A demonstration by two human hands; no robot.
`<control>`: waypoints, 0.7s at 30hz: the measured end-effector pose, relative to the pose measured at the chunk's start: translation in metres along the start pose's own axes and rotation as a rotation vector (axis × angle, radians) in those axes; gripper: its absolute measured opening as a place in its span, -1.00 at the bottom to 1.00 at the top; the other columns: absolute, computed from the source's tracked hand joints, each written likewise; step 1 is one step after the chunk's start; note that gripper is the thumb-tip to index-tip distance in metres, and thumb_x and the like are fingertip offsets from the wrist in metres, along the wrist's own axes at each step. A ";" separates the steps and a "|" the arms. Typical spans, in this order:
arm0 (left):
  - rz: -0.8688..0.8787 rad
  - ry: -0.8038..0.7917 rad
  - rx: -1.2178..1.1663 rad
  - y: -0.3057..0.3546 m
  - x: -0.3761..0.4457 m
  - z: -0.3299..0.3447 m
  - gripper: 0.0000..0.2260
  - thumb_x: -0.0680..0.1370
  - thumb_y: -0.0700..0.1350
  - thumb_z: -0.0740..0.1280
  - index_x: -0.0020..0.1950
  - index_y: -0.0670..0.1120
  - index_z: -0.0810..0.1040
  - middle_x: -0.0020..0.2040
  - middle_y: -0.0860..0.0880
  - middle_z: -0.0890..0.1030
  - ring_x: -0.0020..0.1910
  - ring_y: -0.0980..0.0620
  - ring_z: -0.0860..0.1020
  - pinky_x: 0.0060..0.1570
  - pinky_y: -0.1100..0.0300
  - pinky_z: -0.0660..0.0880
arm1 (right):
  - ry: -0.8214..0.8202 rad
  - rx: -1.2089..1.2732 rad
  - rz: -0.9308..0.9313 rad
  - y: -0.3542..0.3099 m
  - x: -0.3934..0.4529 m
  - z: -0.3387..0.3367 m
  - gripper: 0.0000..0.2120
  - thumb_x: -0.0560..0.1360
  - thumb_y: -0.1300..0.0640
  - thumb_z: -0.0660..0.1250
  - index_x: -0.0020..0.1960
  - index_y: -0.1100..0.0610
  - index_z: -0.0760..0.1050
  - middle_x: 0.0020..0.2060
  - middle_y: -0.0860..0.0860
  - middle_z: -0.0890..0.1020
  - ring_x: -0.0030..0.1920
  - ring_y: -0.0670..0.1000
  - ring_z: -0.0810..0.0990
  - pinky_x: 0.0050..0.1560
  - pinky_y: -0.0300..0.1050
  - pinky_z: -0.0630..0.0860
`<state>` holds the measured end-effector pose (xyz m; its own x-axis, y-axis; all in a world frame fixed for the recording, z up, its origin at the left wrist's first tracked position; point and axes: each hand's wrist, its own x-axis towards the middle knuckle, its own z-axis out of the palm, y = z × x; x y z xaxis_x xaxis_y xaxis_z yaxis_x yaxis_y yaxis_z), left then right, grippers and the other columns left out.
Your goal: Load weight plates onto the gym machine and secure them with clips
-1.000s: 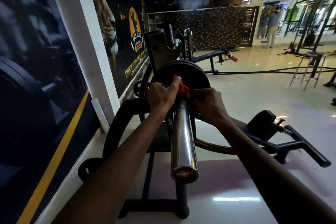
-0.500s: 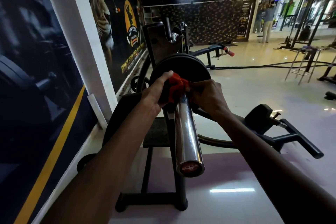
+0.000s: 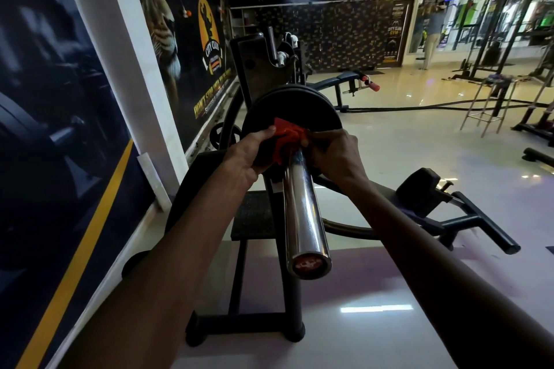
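- Left hand (image 3: 250,153): fingers curled round the near left side of the red clip (image 3: 287,141), thumb lying along its top edge; it grips the clip
- Right hand (image 3: 332,153): fingers bent inward and pinching the right side of the clip; fingertips hidden behind the hand's back, so the exact hold cannot be told
- Clip: seated round the chrome sleeve (image 3: 302,210), at its far end, just in front of the plate (image 3: 295,108); whether clip and plate touch cannot be told, as the hands cover the joint
- Plate: black, round, mounted on the sleeve with its face toward the camera; a second rim shows just behind its top edge
- Sleeve: runs from the plate toward the camera, bare and shiny along its near length, ending in a red cap (image 3: 308,263)
- Machine frame (image 3: 260,287): black, floor-standing, with a foot bar beneath the sleeve and a padded arm (image 3: 425,189) out to the right
- Wall (image 3: 75,159) to the left carries dark posters with a yellow stripe and a tiger image
- Floor (image 3: 404,144): pale, glossy, reflecting ceiling lights
- Background: bench (image 3: 344,78) behind the machine, racks at far right, a person (image 3: 431,36) standing well apart near the bright doorway
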<state>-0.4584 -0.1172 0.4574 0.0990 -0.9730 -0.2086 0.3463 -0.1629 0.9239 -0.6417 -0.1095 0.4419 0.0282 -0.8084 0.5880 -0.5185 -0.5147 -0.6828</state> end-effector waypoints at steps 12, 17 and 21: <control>0.189 0.131 0.119 -0.013 -0.002 0.000 -0.75 0.52 -0.03 0.53 0.13 -0.10 0.64 0.11 -0.11 0.71 0.12 -0.08 0.69 0.07 0.08 0.67 | -0.025 0.008 0.031 0.000 -0.006 -0.002 -0.85 0.59 0.15 0.41 0.10 0.13 0.72 -0.23 0.06 0.73 -0.22 0.05 0.72 -0.13 -0.17 0.64; 0.399 0.135 0.433 -0.030 -0.018 -0.005 -0.89 0.57 0.09 0.45 -0.09 0.09 0.63 -0.04 0.05 0.70 0.06 0.04 0.67 0.23 0.03 0.60 | -0.105 -0.124 -0.028 0.001 -0.019 -0.008 -0.75 0.64 0.18 0.29 0.25 0.08 0.65 -0.18 0.08 0.70 -0.25 0.01 0.61 -0.31 -0.48 0.39; 0.542 0.089 0.601 -0.052 -0.034 -0.029 -0.81 0.61 0.03 0.42 0.12 -0.06 0.67 0.01 0.00 0.71 0.02 0.08 0.68 0.13 0.16 0.61 | -0.139 -0.165 -0.080 0.012 -0.047 0.002 -0.56 0.62 0.19 0.29 0.49 0.04 0.41 0.12 0.09 0.58 0.01 0.02 0.56 -0.04 -0.41 0.42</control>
<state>-0.4528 -0.0709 0.4072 0.1916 -0.9294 0.3153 -0.3285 0.2420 0.9130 -0.6476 -0.0785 0.4055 0.1866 -0.8046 0.5638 -0.6423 -0.5341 -0.5497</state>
